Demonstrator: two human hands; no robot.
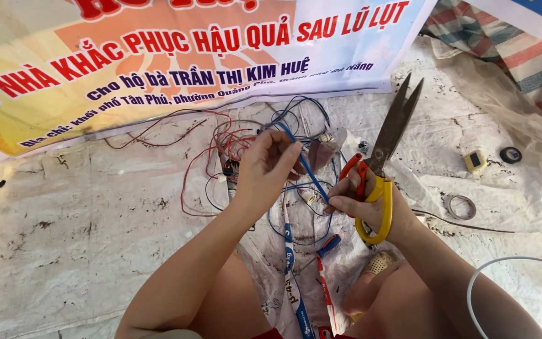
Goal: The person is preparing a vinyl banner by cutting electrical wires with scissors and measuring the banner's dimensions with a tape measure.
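One blue wire (307, 168) ran taut between both hands, slanting from the left hand (270, 168) down to the right hand (362, 204), probably so the stretched length stayed clear of the tangle beneath. The left hand's grip was pinched on the wire's upper end, fingertips together near the top. The right hand's grip was clenched on the lower end of the wire and on a pair of scissors (384, 157) at once: its fingers sat through the yellow and orange handles, so the dark blades pointed up and away, slightly parted, kept off the wire. Below lay a heap of red and blue wires (221, 157) on a dirty white tarp (83, 213). A printed banner (158, 56) lay along the far edge, and a tape roll (462, 206) rested to the right.
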